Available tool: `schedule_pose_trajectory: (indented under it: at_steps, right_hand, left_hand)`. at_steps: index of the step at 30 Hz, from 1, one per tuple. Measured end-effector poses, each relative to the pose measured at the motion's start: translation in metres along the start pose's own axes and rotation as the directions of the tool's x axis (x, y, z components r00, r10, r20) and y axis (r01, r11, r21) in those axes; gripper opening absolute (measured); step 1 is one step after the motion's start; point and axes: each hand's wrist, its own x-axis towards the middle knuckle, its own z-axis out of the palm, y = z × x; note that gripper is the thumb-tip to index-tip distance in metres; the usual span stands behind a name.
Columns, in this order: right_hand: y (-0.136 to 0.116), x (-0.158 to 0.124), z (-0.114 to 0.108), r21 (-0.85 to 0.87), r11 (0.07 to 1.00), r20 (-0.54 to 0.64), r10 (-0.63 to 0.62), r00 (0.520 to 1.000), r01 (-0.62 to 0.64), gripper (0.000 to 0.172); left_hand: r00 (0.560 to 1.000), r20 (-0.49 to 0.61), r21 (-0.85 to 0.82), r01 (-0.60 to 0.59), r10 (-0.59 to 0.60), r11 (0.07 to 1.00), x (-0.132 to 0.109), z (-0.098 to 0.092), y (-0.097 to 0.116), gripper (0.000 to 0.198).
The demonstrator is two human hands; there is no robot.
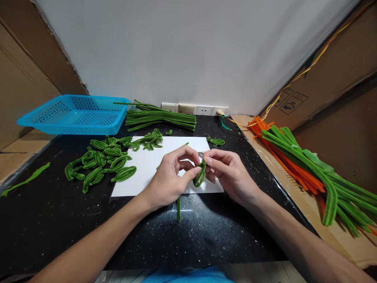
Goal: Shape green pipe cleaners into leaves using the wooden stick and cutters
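Both hands meet over a white sheet of paper and pinch one dark green pipe cleaner bent into a loop. My left hand grips its left side between thumb and fingers. At its upper end, the thumb and fingers of my right hand are closed on it. Behind the fingertips a small metallic thing shows, mostly hidden. A straight green stem juts out below my left hand. Leaf-shaped green pieces lie heaped to the left, some on the paper.
A blue plastic basket stands at the back left, beside a bundle of dark green pipe cleaners. Orange and bright green pipe cleaners lie on cardboard at right. Sockets line the wall. A green strip lies far left.
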Motion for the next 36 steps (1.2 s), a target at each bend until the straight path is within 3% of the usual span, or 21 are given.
schedule_pose_trajectory:
  at_steps: [5, 13, 19, 29, 36]
  right_hand:
    - [-0.001, 0.002, -0.005, -0.121, 0.992, 0.047, -0.018, 0.999, 0.023, 0.025]
    - [0.002, -0.002, 0.000, -0.350, 0.928, -0.031, -0.148, 0.989, 0.128, 0.028]
    - [0.003, -0.006, 0.003, -0.508, 0.841, -0.057, -0.247, 0.967, 0.184, 0.019]
    - [0.002, -0.013, 0.007, -0.745, 0.601, 0.005, -0.428, 0.904, 0.290, 0.013]
    - [0.001, -0.013, 0.006, -0.712, 0.653, -0.051, -0.413, 0.909, 0.257, 0.012]
  left_hand:
    - [0.999, -0.037, 0.120, -0.002, 0.007, 0.993, 0.000, 0.000, 0.001, 0.012]
    - [0.977, -0.196, 0.190, -0.046, 0.083, 0.981, 0.000, 0.001, -0.004, 0.016]
    - [0.980, -0.194, 0.265, 0.005, 0.048, 0.964, 0.000, -0.001, -0.006, 0.003]
    - [0.998, -0.062, 0.346, 0.010, 0.012, 0.938, -0.003, 0.005, -0.001, 0.011]
    - [0.992, -0.119, 0.361, 0.007, 0.038, 0.933, -0.005, 0.003, -0.002, 0.011]
